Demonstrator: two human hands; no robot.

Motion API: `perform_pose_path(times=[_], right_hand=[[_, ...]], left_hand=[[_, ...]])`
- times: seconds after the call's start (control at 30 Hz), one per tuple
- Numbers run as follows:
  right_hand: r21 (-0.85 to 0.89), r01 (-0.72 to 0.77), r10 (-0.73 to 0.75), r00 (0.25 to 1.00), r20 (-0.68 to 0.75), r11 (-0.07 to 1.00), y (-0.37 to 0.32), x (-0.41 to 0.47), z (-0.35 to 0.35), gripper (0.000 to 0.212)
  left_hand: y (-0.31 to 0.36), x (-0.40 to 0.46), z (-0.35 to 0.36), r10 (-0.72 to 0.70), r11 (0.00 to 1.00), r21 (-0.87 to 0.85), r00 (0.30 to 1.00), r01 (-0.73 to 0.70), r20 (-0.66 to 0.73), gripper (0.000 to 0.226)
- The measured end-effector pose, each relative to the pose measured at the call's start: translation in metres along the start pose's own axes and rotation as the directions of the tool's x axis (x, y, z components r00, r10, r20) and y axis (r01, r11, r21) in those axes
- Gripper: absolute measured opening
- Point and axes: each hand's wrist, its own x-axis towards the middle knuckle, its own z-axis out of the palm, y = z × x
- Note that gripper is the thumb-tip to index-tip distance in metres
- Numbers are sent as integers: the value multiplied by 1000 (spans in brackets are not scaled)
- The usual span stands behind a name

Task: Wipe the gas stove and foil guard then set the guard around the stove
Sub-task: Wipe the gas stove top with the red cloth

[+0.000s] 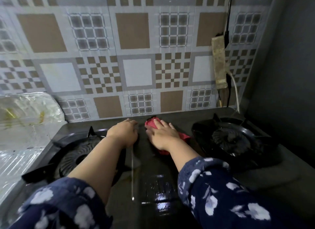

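Observation:
A black two-burner gas stove (pixel 146 167) fills the lower middle of the head view, its glossy top wet and reflecting light. My right hand (pixel 162 135) presses flat on a red cloth (pixel 151 124) near the stove's back edge, between the burners. My left hand (pixel 124 131) rests beside it on the stove top, fingers curled downward at the back edge; nothing is visible in it. The crumpled, stained foil guard (pixel 29 109) leans against the wall at the left, apart from the stove.
The left burner (pixel 73 157) and right burner (pixel 233 138) carry black pan supports. A tiled wall stands close behind. A grimy power strip (pixel 219 63) with cables hangs at the right. A dark wall closes the right side. Foil-covered counter (pixel 15 162) lies left.

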Motion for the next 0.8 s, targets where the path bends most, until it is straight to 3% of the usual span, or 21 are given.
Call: perform_pose_path(times=[0.23,0.37,0.47,0.53,0.8], right_hand=[[-32,-13,16,995,96,999,-54,-63,13,53],[0,-32,31,982,184,999,-49,-91,-4,62],[-174,119,-111,992,56,978,-35,-107,-1,61],[-117,159,-161,987,-11,980,-39,-108,9,60],[29,-15,16,999,-37,999,-74,-39,23,57]], left_hand=[[-2,-30,-7,19,998,-55,1000,-19,9,51],[-10,-43,-8,60,997,-57,998,-59,14,50],[-18,-50,-8,54,996,-71,998,-51,31,50],[-22,-52,-7,62,996,-68,998,-60,33,49],[-40,-40,-7,40,999,-3,999,-40,-31,46]])
